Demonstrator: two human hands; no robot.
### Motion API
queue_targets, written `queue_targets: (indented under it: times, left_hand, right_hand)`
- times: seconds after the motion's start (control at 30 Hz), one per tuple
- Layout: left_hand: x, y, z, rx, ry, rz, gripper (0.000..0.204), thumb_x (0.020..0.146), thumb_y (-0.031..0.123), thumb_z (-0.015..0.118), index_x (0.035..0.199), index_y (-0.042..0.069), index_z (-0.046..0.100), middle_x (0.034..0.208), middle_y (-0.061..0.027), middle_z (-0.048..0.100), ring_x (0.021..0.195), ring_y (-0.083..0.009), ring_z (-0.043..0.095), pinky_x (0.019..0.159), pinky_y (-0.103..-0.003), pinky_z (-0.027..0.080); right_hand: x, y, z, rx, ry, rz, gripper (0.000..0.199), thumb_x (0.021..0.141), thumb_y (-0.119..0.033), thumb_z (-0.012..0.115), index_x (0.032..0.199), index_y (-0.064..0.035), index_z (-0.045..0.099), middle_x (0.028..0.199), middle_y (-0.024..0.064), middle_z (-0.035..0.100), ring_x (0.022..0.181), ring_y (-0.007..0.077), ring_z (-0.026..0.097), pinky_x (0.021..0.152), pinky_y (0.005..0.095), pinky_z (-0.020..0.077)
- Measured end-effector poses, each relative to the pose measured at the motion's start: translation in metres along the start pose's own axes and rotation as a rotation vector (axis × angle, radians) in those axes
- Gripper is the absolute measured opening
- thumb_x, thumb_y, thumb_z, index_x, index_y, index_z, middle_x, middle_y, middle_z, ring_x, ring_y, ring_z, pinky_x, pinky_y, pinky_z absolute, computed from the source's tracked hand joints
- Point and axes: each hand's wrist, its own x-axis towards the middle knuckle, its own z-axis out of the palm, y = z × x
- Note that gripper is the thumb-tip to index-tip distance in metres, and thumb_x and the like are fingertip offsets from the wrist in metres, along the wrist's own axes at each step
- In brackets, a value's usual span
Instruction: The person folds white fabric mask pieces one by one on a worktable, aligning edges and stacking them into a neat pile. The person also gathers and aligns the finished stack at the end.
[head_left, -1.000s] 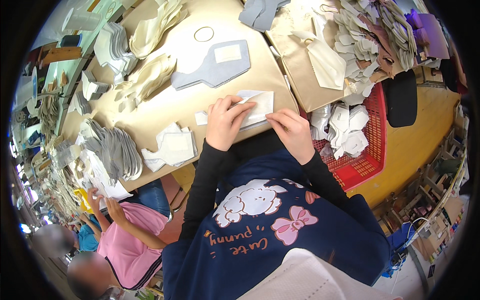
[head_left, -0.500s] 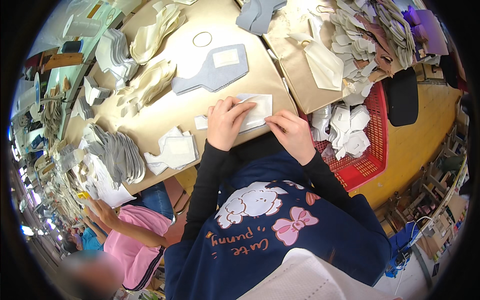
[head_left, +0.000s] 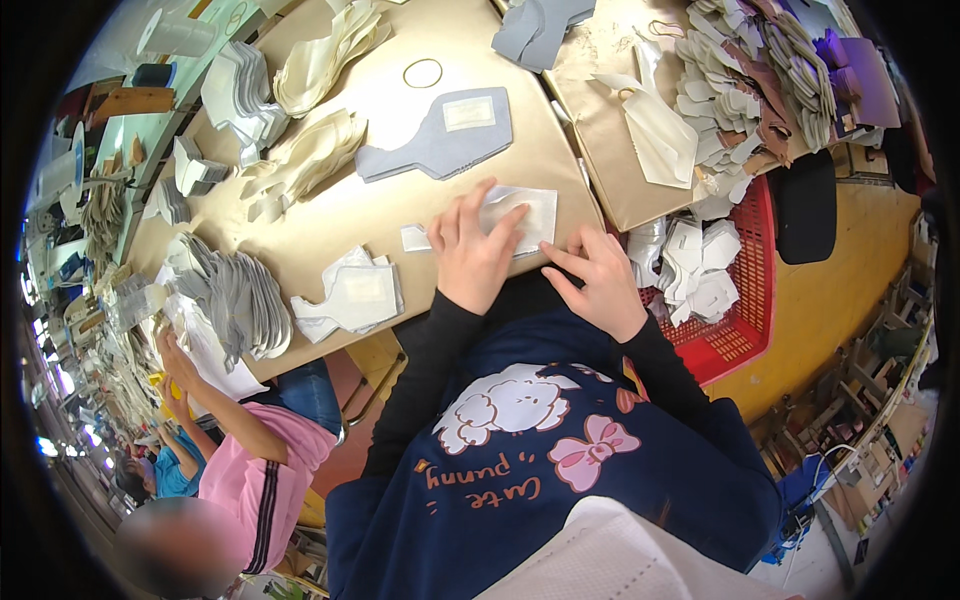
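Observation:
A pale cut piece (head_left: 541, 208) lies near the table's front edge, with a cream rectangular patch on its wide end. My left hand (head_left: 472, 250) rests over it, fingers spread and fingertips on the patch. At the piece's lower right corner, the index finger of my right hand (head_left: 606, 282) touches the edge while its thumb stays apart. Part of the piece is hidden beneath my left hand. Beyond it lies a blue-grey stack of cut pieces (head_left: 420, 145) bearing a similar patch. White patched pieces (head_left: 352, 297) sit to the left.
Cream cut pieces (head_left: 318, 160) and a fanned grey stack (head_left: 240, 300) occupy the table's left side. A rubber band (head_left: 422, 73) lies farther back. To my right, a red basket (head_left: 755, 270) holds white pieces. A co-worker in a pink shirt (head_left: 262, 480) works at the left.
My right hand has opened from a pinch at the piece's corner to outstretched fingers. The left hand's fingers have spread over the patch. The co-worker's arm has moved toward the white material.

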Motion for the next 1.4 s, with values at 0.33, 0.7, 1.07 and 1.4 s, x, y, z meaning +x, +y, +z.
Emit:
queue_targets:
  times: [0.33, 0.7, 1.07, 1.4]
  left_hand:
    - [-0.044, 0.011, 0.012, -0.059, -0.194, 0.154, 0.065, 0.084, 0.019, 0.072, 0.146, 0.011, 0.053, 0.157, -0.0033, 0.046, 0.148, -0.0198, 0.039, 0.118, -0.045, 0.032]
    - [-0.061, -0.014, -0.009, -0.321, 0.056, 0.014, 0.043, 0.088, 0.01, 0.071, 0.131, 0.008, 0.065, 0.138, -0.0083, 0.062, 0.129, -0.0265, 0.058, 0.109, -0.046, 0.041]
    - [-0.073, -0.017, -0.003, -0.158, 0.057, 0.021, 0.041, 0.086, 0.017, 0.074, 0.126, 0.008, 0.068, 0.131, -0.0044, 0.065, 0.123, -0.0228, 0.06, 0.105, -0.041, 0.043]
    - [-0.067, -0.016, -0.013, -0.2, 0.0, 0.011, 0.043, 0.087, 0.022, 0.073, 0.127, 0.009, 0.065, 0.131, -0.0037, 0.064, 0.125, -0.0206, 0.057, 0.106, -0.039, 0.04]
  right_hand:
    - [0.01, 0.011, 0.019, -0.45, 0.017, -0.064, 0.055, 0.098, -0.043, 0.058, 0.151, -0.0267, 0.051, 0.159, -0.0067, 0.044, 0.153, 0.0239, 0.027, 0.124, 0.0536, 0.0094]
    - [0.039, 0.006, 0.007, -0.179, -0.058, -0.33, 0.06, 0.093, -0.035, 0.069, 0.147, -0.0133, 0.053, 0.152, 0.0031, 0.051, 0.146, 0.0238, 0.041, 0.121, 0.0537, 0.0244]
    - [0.078, 0.004, 0.029, -0.48, -0.197, -0.462, 0.047, 0.106, -0.033, 0.047, 0.153, -0.0271, 0.047, 0.158, -0.0065, 0.045, 0.143, 0.0115, 0.044, 0.124, 0.056, 0.0021]
    - [0.066, 0.015, 0.003, -0.551, -0.015, -0.214, 0.053, 0.103, -0.028, 0.051, 0.156, -0.0211, 0.043, 0.161, -0.0036, 0.041, 0.149, 0.0196, 0.037, 0.125, 0.0554, 0.0074]
